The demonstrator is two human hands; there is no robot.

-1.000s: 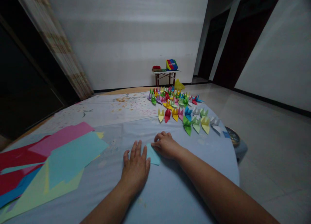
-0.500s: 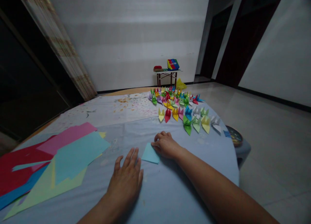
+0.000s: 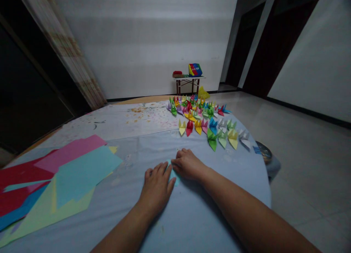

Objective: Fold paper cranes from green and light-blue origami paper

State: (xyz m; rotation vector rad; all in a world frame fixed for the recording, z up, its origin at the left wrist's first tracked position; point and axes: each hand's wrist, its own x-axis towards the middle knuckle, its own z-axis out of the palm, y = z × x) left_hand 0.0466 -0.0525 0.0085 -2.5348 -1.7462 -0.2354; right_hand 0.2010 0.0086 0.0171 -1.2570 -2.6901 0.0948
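Note:
A small folded piece of light blue paper [image 3: 177,179] lies on the cloth-covered table [image 3: 203,212], largely hidden under my hands. My left hand [image 3: 157,187] rests on its left part, fingers stretched out and lying flat. At the paper's upper right edge, my right hand [image 3: 189,166] is closed, with thumb and fingertips pinching it. Beyond my right hand stand rows of folded paper cranes in many colours, among them a green crane [image 3: 212,138] and a pale yellow crane [image 3: 233,138].
Coloured paper sheets overlap on the left, with a light blue sheet [image 3: 82,172] above pink, red and pale green ones. More cranes crowd the far right side of the table. A stool [image 3: 272,168] stands past the right edge; a small side table [image 3: 189,78] is by the wall.
My left hand has moved right and slightly up, from beside the light blue paper onto it, covering much of it. My right hand stays at the paper's upper right edge.

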